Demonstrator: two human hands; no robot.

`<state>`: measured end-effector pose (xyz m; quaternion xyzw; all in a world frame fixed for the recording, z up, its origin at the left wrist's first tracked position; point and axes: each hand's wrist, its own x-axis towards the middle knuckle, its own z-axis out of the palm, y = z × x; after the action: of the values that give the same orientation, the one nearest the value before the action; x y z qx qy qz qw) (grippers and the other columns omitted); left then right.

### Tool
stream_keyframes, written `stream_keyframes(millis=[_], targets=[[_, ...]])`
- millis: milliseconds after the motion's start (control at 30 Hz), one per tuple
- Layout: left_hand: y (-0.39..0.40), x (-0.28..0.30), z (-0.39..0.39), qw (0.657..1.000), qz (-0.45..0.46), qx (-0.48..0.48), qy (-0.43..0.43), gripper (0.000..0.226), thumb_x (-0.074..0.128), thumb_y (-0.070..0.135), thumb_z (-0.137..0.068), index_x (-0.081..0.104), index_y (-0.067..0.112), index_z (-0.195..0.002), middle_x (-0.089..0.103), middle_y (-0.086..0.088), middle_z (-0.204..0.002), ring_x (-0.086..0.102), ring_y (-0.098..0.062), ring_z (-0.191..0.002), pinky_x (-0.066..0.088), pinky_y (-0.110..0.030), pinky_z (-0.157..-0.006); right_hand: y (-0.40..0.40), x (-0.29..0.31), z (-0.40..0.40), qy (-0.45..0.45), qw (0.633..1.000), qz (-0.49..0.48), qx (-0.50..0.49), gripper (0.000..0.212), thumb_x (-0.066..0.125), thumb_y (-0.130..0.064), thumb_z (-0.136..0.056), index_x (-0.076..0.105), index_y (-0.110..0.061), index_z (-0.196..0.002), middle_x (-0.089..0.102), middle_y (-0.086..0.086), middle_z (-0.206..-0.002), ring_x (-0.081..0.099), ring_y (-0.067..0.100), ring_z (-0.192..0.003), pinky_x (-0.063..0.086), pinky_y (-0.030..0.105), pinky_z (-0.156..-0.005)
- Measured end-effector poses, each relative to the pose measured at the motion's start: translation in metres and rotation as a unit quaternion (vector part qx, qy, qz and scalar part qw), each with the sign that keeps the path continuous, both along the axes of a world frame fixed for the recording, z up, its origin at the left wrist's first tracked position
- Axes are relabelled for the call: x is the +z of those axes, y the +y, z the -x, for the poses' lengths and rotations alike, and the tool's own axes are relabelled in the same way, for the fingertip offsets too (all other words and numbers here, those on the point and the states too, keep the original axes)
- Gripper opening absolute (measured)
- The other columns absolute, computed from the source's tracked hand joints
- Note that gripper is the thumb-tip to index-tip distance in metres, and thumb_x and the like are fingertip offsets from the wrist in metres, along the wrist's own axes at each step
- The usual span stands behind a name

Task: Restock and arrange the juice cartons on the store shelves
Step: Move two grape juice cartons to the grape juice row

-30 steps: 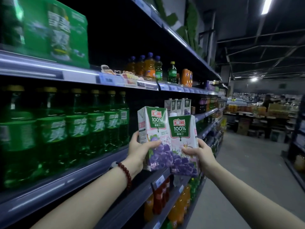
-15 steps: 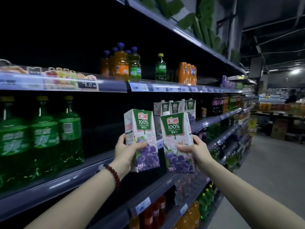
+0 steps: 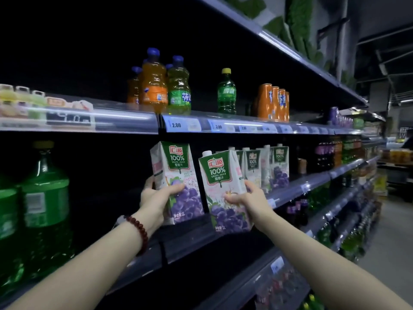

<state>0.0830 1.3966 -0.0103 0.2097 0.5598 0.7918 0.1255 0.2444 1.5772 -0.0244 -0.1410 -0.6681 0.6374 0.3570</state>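
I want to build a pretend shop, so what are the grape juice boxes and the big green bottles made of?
The two held grape juice cartons look like coated paperboard: flat printed faces, folded peaked tops, a slight sheen. The big green bottles look like see-through tinted plastic with glossy wrapped labels; glass can't be ruled out.

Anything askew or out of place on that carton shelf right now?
Only the right-hand grape juice carton, gripped by the right hand, tilts left, unlike the upright shelved cartons. No spills or damage visible.

The middle shelf (image 3: 297, 186) carries grape juice cartons (image 3: 278, 167) and big green bottles (image 3: 44, 204).
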Motion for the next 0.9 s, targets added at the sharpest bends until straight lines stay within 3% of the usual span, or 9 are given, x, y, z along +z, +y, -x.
stream_keyframes(millis=[100,200,267,367,500,600,700,833,900], targets=[[0.01,0.0,0.019,1.0,0.013,-0.022,-0.013,0.069,0.089,0.009,-0.053,0.059,0.017,-0.114,0.072,-0.013,-0.097,0.073,-0.02,-0.065,0.053,-0.023,-0.046,0.01,0.003,0.029,-0.021,1.0,-0.001,0.02,0.062,0.08,0.002,-0.067,0.048,-0.015,-0.117,0.066,0.003,-0.104,0.073,0.01,-0.072,0.055,0.023,-0.057],[0.016,-0.006,0.033,1.0,0.007,-0.016,0.005,0.072,0.087,0.002,-0.056,0.054,0.025,-0.116,0.073,-0.012,-0.095,0.074,-0.027,-0.075,0.056,-0.029,-0.055,0.017,0.011,0.046,-0.023,0.999,0.007,0.037,0.087,0.079,-0.001,-0.061,0.041,-0.007,-0.138,0.054,0.017,-0.135,0.065,0.032,-0.106,0.054,0.048,-0.088],[0.019,-0.012,0.042,1.0,0.006,0.015,0.027,0.07,0.086,0.001,-0.059,0.054,0.025,-0.116,0.072,-0.004,-0.095,0.072,-0.023,-0.081,0.056,-0.029,-0.061,0.025,0.016,0.051,-0.029,0.998,0.004,0.052,0.097,0.079,-0.006,-0.055,0.038,-0.003,-0.142,0.054,0.021,-0.135,0.059,0.04,-0.114,0.046,0.055,-0.099],[0.022,-0.024,0.05,0.999,-0.012,0.047,0.013,0.068,0.085,0.001,-0.061,0.055,0.024,-0.117,0.069,-0.001,-0.098,0.068,-0.022,-0.086,0.056,-0.034,-0.072,0.038,0.019,0.056,-0.042,0.996,-0.009,0.084,0.078,0.078,-0.001,-0.057,0.05,0.001,-0.131,0.067,0.02,-0.116,0.068,0.036,-0.097,0.054,0.049,-0.089],[0.023,-0.029,0.058,0.997,-0.04,0.068,0.011,0.066,0.084,0.001,-0.062,0.055,0.022,-0.118,0.069,-0.001,-0.097,0.067,-0.019,-0.083,0.053,-0.028,-0.068,0.048,0.029,0.066,-0.051,0.991,-0.049,0.116,0.051,0.078,0.004,-0.063,0.06,0.002,-0.111,0.076,0.01,-0.083,0.073,0.026,-0.072,0.059,0.037,-0.063],[0.023,-0.03,0.064,0.996,-0.028,0.083,0.022,0.073,0.085,0.001,-0.06,0.056,0.022,-0.122,0.07,-0.006,-0.103,0.068,-0.028,-0.091,0.057,-0.038,-0.077,0.049,0.035,0.075,-0.045,0.988,-0.071,0.129,0.062,0.082,0.0,-0.054,0.059,0.002,-0.111,0.077,0.01,-0.083,0.074,0.025,-0.075,0.057,0.034,-0.065],[0.021,-0.034,0.062,0.996,-0.029,0.082,0.034,0.08,0.089,0.004,-0.047,0.058,0.028,-0.117,0.072,-0.003,-0.098,0.071,-0.024,-0.084,0.058,-0.033,-0.064,0.05,0.04,0.087,-0.035,0.988,-0.082,0.123,0.078,0.085,-0.004,-0.051,0.054,-0.001,-0.122,0.076,0.011,-0.089,0.074,0.025,-0.081,0.057,0.043,-0.083],[0.019,-0.041,0.056,0.994,-0.074,0.075,0.02,0.082,0.087,0.009,-0.035,0.059,0.03,-0.109,0.074,-0.003,-0.095,0.074,-0.02,-0.076,0.058,-0.031,-0.057,0.052,0.032,0.103,-0.006,0.992,-0.066,0.106,0.077,0.084,0.001,-0.061,0.048,-0.005,-0.129,0.072,0.014,-0.1,0.073,0.022,-0.081,0.057,0.032,-0.071],[0.016,-0.045,0.056,0.994,-0.086,0.067,0.011,0.084,0.087,0.009,-0.035,0.058,0.027,-0.113,0.074,-0.007,-0.097,0.074,-0.025,-0.082,0.059,-0.034,-0.062,0.052,0.018,0.109,0.0,0.994,-0.046,0.096,0.079,0.082,0.003,-0.063,0.046,-0.004,-0.133,0.069,0.016,-0.108,0.071,0.026,-0.089,0.057,0.036,-0.078]])
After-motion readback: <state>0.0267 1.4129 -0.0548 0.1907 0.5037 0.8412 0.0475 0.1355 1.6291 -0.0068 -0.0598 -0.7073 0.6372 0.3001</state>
